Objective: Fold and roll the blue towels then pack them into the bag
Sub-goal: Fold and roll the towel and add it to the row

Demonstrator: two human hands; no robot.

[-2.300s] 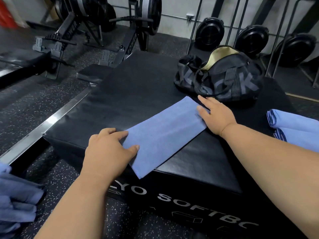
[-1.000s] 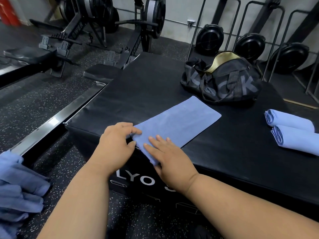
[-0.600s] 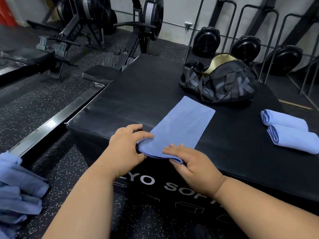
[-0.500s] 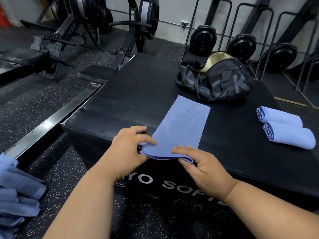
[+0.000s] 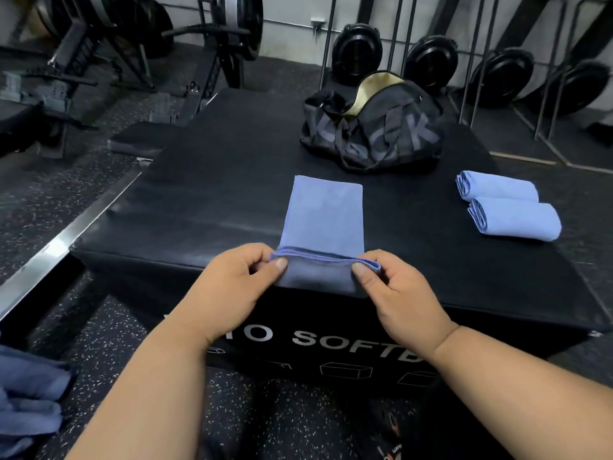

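Both hands, left hand point(image 5: 232, 287) and right hand point(image 5: 394, 290), pinch the folded blue microfibre towel point(image 5: 323, 220) near edge; roll tight, even, toward 12 o'clock.

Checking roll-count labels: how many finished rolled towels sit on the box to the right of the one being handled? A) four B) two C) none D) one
B: two rolled towels lie side by side on the black box, right of the flat towel whose near end the left hand and right hand are pinching.
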